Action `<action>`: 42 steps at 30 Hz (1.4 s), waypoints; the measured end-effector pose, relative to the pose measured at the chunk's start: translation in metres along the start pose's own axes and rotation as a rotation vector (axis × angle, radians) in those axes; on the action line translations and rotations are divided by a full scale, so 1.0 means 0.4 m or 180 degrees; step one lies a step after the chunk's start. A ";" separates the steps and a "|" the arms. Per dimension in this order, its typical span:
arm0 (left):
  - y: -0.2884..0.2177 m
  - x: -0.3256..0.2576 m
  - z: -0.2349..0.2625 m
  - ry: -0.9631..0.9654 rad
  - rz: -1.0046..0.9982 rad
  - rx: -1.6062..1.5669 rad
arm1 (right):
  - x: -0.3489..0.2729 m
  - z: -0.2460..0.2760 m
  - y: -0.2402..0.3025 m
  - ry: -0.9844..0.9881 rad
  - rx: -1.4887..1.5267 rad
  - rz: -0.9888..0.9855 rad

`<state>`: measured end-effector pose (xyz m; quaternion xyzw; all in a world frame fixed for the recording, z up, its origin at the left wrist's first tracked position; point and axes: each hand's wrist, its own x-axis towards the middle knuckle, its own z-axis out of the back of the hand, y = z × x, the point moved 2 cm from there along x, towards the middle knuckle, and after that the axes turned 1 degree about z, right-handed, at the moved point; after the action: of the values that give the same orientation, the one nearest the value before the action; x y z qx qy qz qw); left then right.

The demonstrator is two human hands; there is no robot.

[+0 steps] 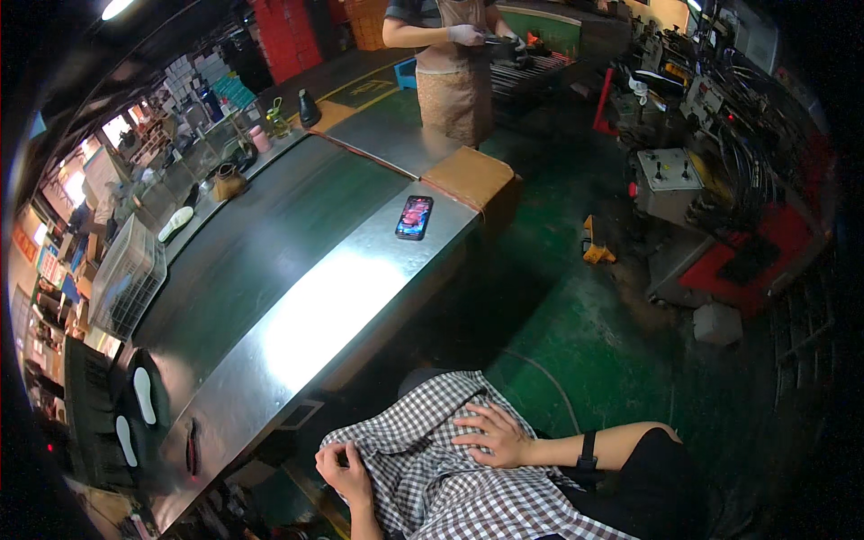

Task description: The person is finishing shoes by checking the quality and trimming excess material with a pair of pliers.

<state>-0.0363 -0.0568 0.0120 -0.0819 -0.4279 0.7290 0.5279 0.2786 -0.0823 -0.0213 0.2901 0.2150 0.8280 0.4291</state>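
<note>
A black-and-white checkered cloth point(423, 450) lies over my lap and knees. My right hand point(493, 436) rests flat on it with the fingers spread, holding nothing; a dark band point(588, 450) is round that wrist. At the cloth's left edge, near my knee, my left hand point(346, 470) has its fingers curled in, and whether a fold of cloth is pinched there cannot be made out. Beyond my knees, a phone with a lit screen point(414, 218) lies on the metal ledge of the work table point(247, 364), apart from both hands.
White shoe soles point(144, 394) and a slim dark-and-red tool point(192, 448) lie at the table's left end. A white crate point(133, 274) stands by the far edge. Across the table is a gloved co-worker point(454, 76); machinery point(670, 180) stands on the right.
</note>
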 end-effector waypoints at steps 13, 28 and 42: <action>-0.025 -0.001 0.002 -0.0055 -0.0062 0.0111 | -0.005 -0.007 -0.008 0.0007 0.0106 0.0050; 0.005 0.003 0.002 0.0144 -0.0138 0.0295 | -0.003 -0.014 -0.006 -0.0023 0.0019 0.0039; -0.006 0.002 0.023 -0.0046 -0.0293 0.0121 | 0.012 0.008 0.003 0.0247 0.0149 0.0071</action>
<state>-0.0402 -0.0607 0.0196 -0.0469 -0.4211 0.7126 0.5593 0.2777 -0.0787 -0.0169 0.2701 0.2476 0.8381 0.4042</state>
